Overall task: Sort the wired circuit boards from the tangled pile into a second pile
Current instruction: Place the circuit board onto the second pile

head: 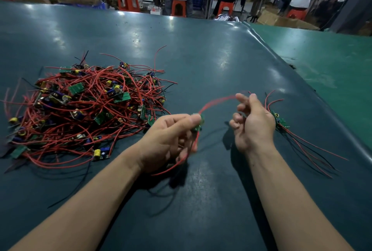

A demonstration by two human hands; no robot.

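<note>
Midway through a sorting job, a worker's left hand [169,136] pinches a small green circuit board [198,124] between thumb and fingers above a dark teal table [201,59], its red wires [217,99] arcing right toward the right hand [252,122]. The right hand's fingers are loosely curled at the wire's far end; whether they actually grip the lead cannot be told, since motion blur smears it. The tangled pile [84,107] of boards, red and black wires and yellow capacitors lies at the left, near the left wrist. The second pile [281,123], only a few boards with trailing leads, sits just right of the right hand, partly hidden behind it. Most of the sorting appears to remain. The likely trouble from here: the held board's loose wires hang low near the tangle's edge and could snag a neighbour, dragging it along, or a hard tug could strain a soldered joint. In the far background, seated people work on orange stools [128,1].
</note>
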